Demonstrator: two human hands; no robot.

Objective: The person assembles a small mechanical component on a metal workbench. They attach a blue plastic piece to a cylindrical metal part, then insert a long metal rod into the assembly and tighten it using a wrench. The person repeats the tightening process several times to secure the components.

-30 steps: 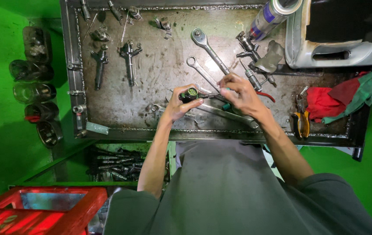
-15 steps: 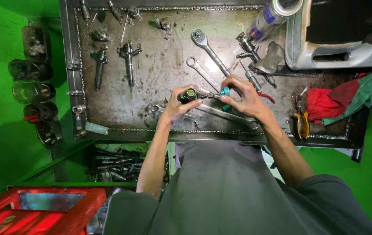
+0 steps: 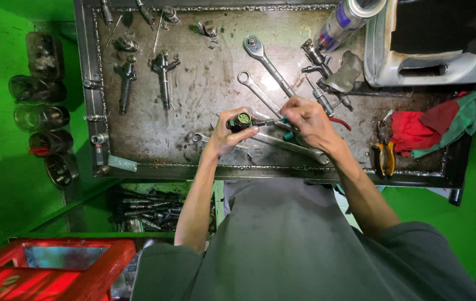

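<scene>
a small dark cylindrical part with a green and yellow top is gripped in the left hand, fingers curled round it just above the metal desk, near its front edge. most of the part's body is covered by those fingers, so its lower shape cannot be made out. the right hand is closed on a slim tool with a teal handle; only a sliver of the handle and a thin shaft are seen, the rest being hidden inside the fist. the shaft's tip is brought up against the side of the part, though whether it actually enters it cannot be told.

beneath the hands a long wrench is laid on the desk, partly covered by the right wrist. a second wrench and a ratchet handle are laid further back. two injector-like pieces are laid to the left, and further pieces along the top edge are cut off by the frame. a spray can is cut off at the upper edge, beside a grey plastic container whose contents are lost in shadow. red and green rags are bunched at the right, with yellow-handled pliers just beside them. dark jars are seen on the left, dim and hard to identify. metal parts are heaped under the desk, blurred. a red crate is cut off at the lower left corner.
</scene>
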